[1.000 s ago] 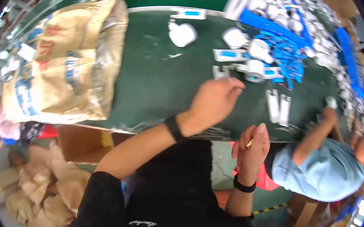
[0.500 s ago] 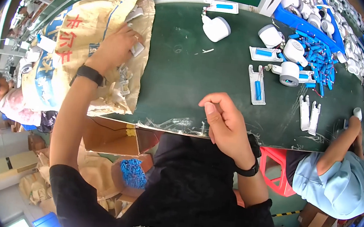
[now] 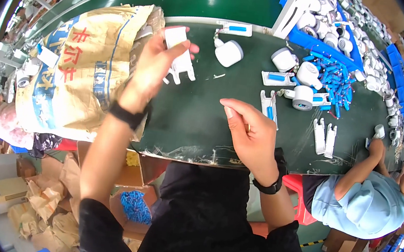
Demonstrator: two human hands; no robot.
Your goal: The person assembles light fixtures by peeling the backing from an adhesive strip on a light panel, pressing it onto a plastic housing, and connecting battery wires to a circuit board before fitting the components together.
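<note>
Left hand (image 3: 157, 63) is raised above the surface (image 3: 197, 120), forearm stretched forward from the lower edge, a dark band at the wrist. Its fingers are closed around white plastic parts (image 3: 179, 54): one flat piece stands above the fingertips, and another with small prongs sticks out to the right of the palm. How many pieces it grips cannot be made out, since the fingers cover their lower ends. Just left of this hand lies a tan sack (image 3: 84, 68) with blue stripes, its open mouth turned toward the hand.

Right hand (image 3: 248, 131) hovers low over the near part of the surface, palm turned inward, fingers loosely curled, a black watch on the wrist. A thin pale sliver shows at its fingers, too small to identify; whether it is pinched or merely lying there cannot be told.

Beyond the right hand lie white housings (image 3: 229, 53), a tape roll (image 3: 303, 97), flat white pieces with blue inserts and a heap of blue pieces (image 3: 334, 79). To the right, a person in a light blue shirt (image 3: 367, 209) reaches onto the surface, partly cut off by the rim.
</note>
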